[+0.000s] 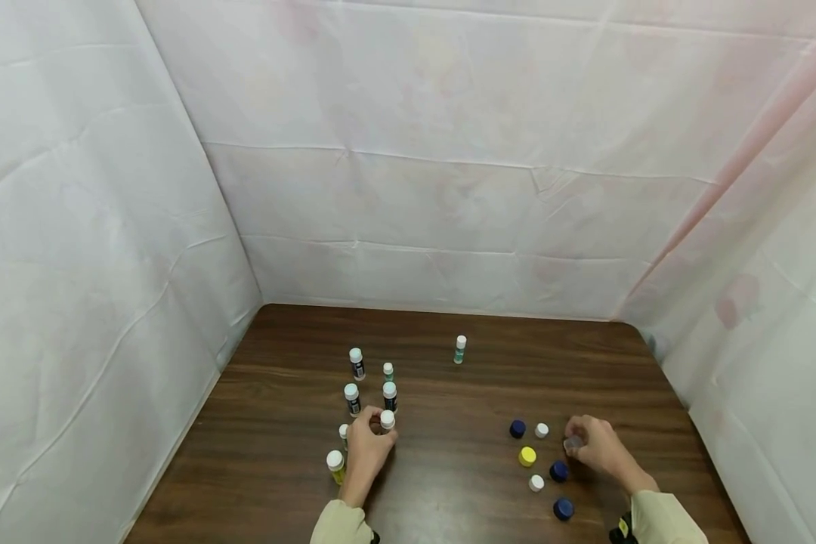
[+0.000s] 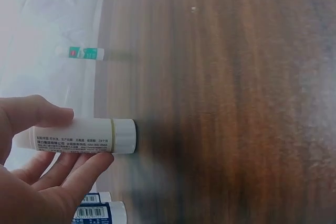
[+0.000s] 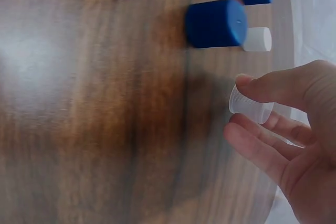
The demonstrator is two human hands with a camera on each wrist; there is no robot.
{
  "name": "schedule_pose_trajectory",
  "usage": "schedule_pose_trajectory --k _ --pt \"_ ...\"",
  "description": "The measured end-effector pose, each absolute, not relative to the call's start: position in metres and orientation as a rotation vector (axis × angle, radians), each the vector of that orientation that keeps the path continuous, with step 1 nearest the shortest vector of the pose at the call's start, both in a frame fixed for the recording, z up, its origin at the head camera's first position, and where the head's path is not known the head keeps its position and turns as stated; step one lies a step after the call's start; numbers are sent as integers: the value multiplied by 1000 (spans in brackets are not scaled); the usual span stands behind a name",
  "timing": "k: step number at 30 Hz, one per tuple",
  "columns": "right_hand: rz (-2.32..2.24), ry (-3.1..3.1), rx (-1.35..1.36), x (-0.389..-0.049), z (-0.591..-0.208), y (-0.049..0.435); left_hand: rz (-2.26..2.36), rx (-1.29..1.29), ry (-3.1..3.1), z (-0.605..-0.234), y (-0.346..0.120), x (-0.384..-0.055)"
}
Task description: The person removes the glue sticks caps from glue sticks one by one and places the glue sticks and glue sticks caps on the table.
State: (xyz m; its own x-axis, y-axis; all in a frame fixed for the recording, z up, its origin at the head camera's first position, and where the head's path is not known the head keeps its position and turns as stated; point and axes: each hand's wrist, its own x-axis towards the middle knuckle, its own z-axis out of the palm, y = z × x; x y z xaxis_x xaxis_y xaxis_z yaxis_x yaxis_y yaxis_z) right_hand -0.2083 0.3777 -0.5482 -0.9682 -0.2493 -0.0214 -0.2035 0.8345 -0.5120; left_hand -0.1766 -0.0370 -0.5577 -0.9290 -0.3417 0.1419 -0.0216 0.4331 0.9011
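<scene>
My left hand [image 1: 369, 447] pinches an upright white glue stick [image 2: 79, 136] with a printed label, thumb on one side and fingertips on the other. Its white end is close over the tabletop in the left wrist view. Around that hand stand several other glue sticks, among them a yellow one [image 1: 336, 468] beside the wrist and dark blue ones [image 1: 352, 400] just beyond the fingers. On the right, my right hand [image 1: 600, 447] holds a clear ribbed cap [image 3: 251, 103] between thumb and fingertips, low over the table.
Left of my right hand are loose caps: a yellow cap [image 1: 527, 456], white caps [image 1: 536, 483] and blue caps [image 1: 559, 471]. A slim green-and-white glue stick [image 1: 460, 350] stands alone toward the back. Pale cloth [image 1: 442, 227] hangs behind and along both sides of the brown wooden table [image 1: 462, 400].
</scene>
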Motion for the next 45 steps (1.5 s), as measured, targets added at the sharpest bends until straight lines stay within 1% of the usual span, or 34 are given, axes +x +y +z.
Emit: schedule_pose_trajectory --k 8,18,28,36,45 --pt "-765 2875 -301 -204 -553 376 -1474 344 -2426 -558 -38 -173" --pt "-681 2862 -164 -205 -530 372 -1479 231 -2362 -545 -40 -173" --pt "-769 3047 -305 -209 -499 358 -1546 117 -2246 -519 -33 -183" --pt "-870 3132 -458 -216 -483 346 -1589 43 -2189 -509 -21 -196" --pt "-916 3187 -567 -222 -467 332 -1760 -46 -2106 -504 3 -208"
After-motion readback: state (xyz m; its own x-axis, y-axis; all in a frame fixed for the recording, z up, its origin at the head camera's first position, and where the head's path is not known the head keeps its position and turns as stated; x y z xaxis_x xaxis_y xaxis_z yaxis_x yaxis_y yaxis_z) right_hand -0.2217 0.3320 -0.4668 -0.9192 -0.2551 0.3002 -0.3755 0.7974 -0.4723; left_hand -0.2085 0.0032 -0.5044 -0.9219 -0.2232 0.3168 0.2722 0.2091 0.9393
